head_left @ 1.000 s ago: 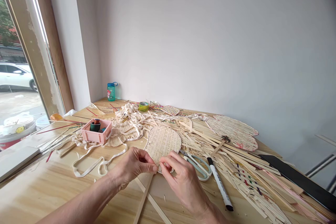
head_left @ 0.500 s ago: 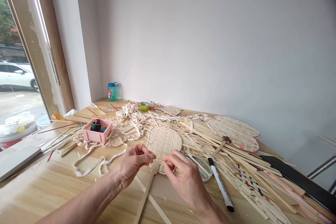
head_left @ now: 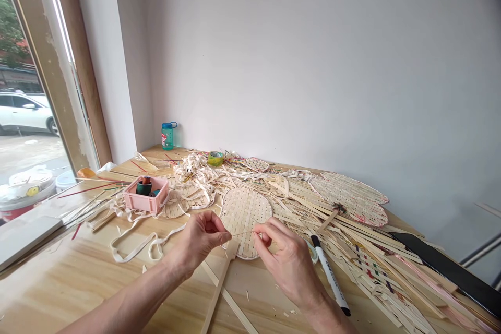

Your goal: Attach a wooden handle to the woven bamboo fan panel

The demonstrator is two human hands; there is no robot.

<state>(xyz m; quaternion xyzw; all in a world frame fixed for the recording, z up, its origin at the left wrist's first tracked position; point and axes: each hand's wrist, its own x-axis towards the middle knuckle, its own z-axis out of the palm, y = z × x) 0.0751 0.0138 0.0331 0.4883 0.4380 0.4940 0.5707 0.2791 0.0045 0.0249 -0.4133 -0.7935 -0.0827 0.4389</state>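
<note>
Between my two hands runs a thin thread [head_left: 242, 233], pale and fine. My left hand [head_left: 205, 237] pinches one part of it, thumb against fingers. My right hand [head_left: 279, 250] is closed in a pinch on the thread's other side. Beneath and behind them a rounded woven fan [head_left: 245, 209] lies on the table, with a flat wooden handle strip [head_left: 219, 289] reaching toward me and crossing another strip. The scissors [head_left: 313, 251] are mostly hidden behind my right hand, beside a black-and-white marker [head_left: 331, 276].
At the left is a pink basket [head_left: 145, 202] holding thread spools. Bamboo strips [head_left: 352, 235] and white ribbon [head_left: 129, 255] cover much of the wooden table [head_left: 97, 287]. A blue-green bottle [head_left: 167, 136], yellow-green tape [head_left: 215, 158] and a black phone-like object [head_left: 446, 266] lie farther out.
My right hand has moved to the right, away from my left, and more thread shows between them. The right hand now covers most of the scissors.
</note>
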